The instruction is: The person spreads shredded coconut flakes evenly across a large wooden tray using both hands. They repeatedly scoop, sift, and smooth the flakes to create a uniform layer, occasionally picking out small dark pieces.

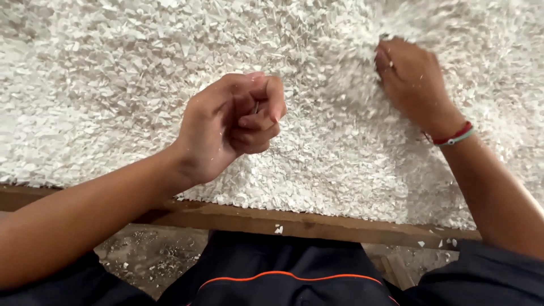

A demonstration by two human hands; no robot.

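White flakes [141,85]: a loose bed covering the table, wooden edge [317,224] at 6 o'clock. Left hand [226,127]: fingers [258,122] curled tight into a fist above the flakes; contents hidden. Right hand [408,79], at 2 o'clock: fingertips buried in flakes, spread cannot be told.

A brown wooden edge board [317,222] above littered ground [147,255].

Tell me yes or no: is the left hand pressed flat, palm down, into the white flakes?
No: the left hand is curled into a loose fist above the white flakes, while the right hand digs into them.
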